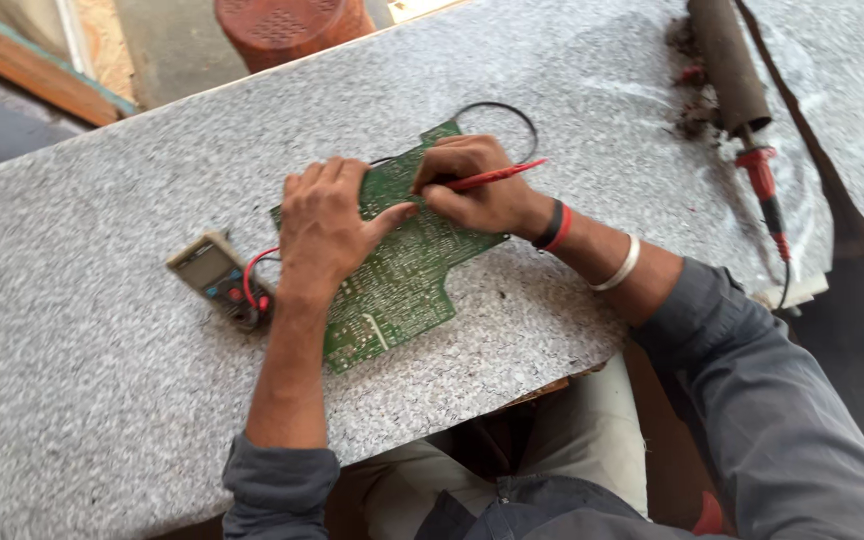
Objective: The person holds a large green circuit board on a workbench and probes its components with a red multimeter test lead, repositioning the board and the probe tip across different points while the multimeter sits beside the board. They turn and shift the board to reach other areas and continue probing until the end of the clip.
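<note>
Head view | left hand point(324, 222) flat, open on circuit board point(392, 285) | right hand point(477, 185) pinching red probe point(497, 176) over it

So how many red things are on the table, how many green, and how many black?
Red: 2, the red probe in the right hand, and the red wire at the multimeter
Green: 1, the circuit board under the left hand
Black: 1, the black wire loop
Total: 4
</note>
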Motion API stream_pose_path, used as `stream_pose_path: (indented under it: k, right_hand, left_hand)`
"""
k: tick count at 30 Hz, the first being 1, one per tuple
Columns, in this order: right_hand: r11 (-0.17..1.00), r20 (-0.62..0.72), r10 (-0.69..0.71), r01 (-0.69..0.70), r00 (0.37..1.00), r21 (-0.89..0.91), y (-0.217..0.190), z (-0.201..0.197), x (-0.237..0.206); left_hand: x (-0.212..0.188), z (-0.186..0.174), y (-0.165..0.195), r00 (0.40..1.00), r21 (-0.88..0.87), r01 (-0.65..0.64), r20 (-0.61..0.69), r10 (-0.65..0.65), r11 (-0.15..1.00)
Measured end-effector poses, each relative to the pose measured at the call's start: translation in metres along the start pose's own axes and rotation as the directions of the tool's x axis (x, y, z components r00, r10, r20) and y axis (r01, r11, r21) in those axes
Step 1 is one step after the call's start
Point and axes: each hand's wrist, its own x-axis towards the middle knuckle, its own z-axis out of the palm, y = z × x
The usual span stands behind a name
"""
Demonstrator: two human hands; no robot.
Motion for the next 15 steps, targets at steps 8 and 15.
stream_pose_path:
  k: [8, 15]
  right_hand:
    - [0.999, 0.012, 0.054, -0.054, 0.998, 0.000, 0.000, 0.000, 0.001]
    - [0.998, 0.003, 0.060, -0.060, 0.998, -0.011, -0.001, 0.002, 0.003]
  left_hand:
    - [0.002, -0.001, -0.003, 0.999, 0.006, 0.028, 0.030, -0.028, 1.000]
    - [0.001, 0.008, -0.011, 1.000, 0.005, -0.010, -0.029, 0.011, 1.000]
